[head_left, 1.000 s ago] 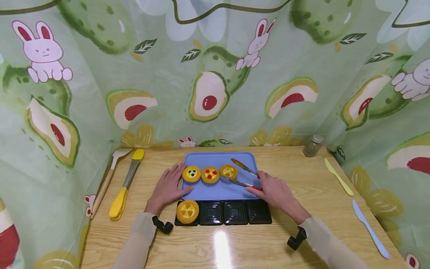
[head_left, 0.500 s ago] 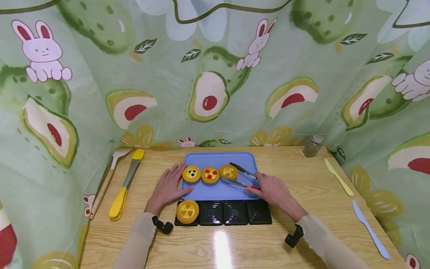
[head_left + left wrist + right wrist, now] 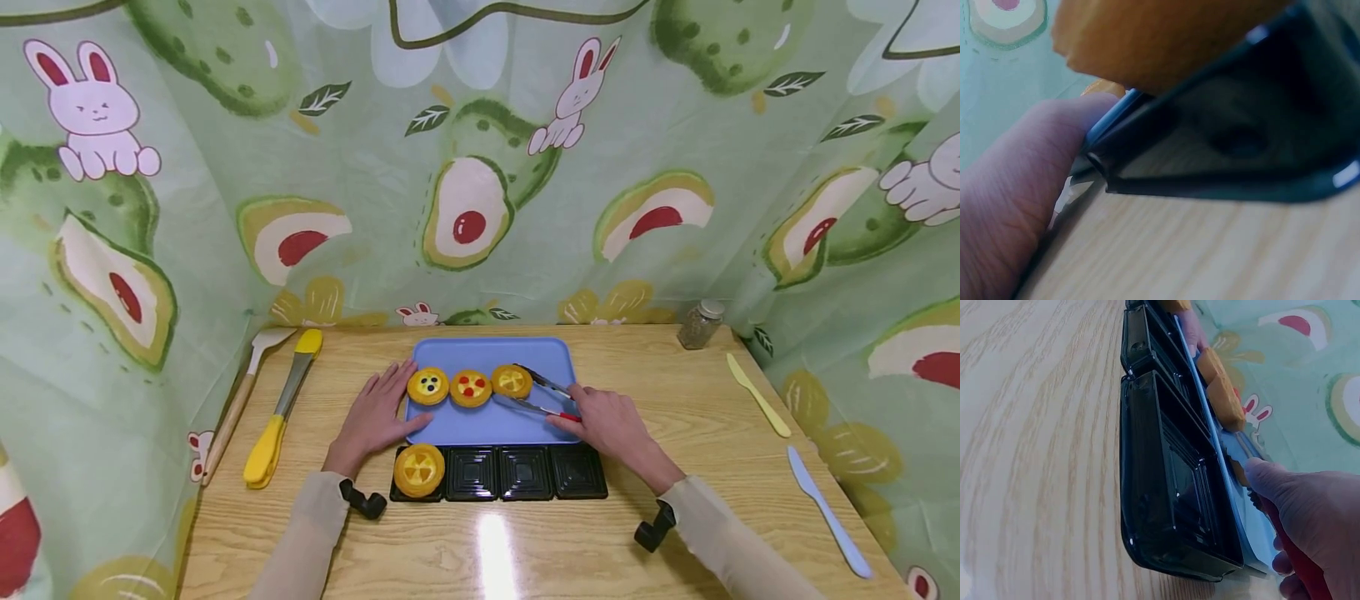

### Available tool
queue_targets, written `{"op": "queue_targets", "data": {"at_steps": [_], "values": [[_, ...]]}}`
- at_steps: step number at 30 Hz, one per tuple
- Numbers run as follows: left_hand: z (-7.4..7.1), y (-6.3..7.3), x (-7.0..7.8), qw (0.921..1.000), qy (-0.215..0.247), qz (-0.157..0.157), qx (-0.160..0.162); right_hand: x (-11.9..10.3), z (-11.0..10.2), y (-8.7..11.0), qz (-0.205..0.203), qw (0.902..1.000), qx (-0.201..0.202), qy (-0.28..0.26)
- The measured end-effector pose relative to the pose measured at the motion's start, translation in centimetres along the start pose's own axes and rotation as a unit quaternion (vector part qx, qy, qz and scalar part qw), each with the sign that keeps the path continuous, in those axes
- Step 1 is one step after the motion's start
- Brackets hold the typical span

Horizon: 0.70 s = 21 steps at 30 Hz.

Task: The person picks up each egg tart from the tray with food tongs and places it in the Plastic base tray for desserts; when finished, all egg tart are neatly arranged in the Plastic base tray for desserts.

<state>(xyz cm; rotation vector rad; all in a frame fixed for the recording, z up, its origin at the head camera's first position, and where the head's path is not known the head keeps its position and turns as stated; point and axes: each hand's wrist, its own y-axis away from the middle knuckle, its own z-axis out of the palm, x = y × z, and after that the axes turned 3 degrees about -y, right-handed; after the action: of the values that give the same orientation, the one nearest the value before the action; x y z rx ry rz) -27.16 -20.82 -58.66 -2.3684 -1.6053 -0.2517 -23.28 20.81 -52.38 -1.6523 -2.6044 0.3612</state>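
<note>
A blue tray [image 3: 465, 431] bears a row of three egg tarts: one with dark berries [image 3: 428, 386], one with red pieces [image 3: 471, 388] and a plain-topped tart [image 3: 512, 381] at right. My right hand [image 3: 611, 425] grips red-handled metal tongs [image 3: 534, 407], whose two tips straddle that right tart, front and back. Fingers extended, my left hand [image 3: 375, 417] rests at the tray's left edge; its thumb [image 3: 1022, 175] shows in the left wrist view. In front of the tray lies a black four-section container [image 3: 471, 473], with a larger tart [image 3: 419, 470] in its leftmost section.
At left lie a wooden-handled spatula [image 3: 232, 408] and yellow-and-grey tongs [image 3: 288, 392]. A small glass jar [image 3: 701, 327] stands back right, with a yellow knife [image 3: 757, 396] and a blue knife [image 3: 828, 512] along the right side. A patterned curtain [image 3: 360, 167] surrounds the table.
The tongs have come down and narrowed around the right tart, the far arm moving toward it. My right hand has shifted slightly left; my left hand stays put.
</note>
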Motion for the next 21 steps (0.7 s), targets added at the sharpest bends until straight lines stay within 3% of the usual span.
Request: {"op": "queue_targets", "data": {"at_steps": [21], "values": [[-0.1, 0.0, 0.3, 1.0, 0.002, -0.004, -0.002, -0.2, -1.1, 1.0, 0.018, 0.9996, 0.017, -0.016]]}}
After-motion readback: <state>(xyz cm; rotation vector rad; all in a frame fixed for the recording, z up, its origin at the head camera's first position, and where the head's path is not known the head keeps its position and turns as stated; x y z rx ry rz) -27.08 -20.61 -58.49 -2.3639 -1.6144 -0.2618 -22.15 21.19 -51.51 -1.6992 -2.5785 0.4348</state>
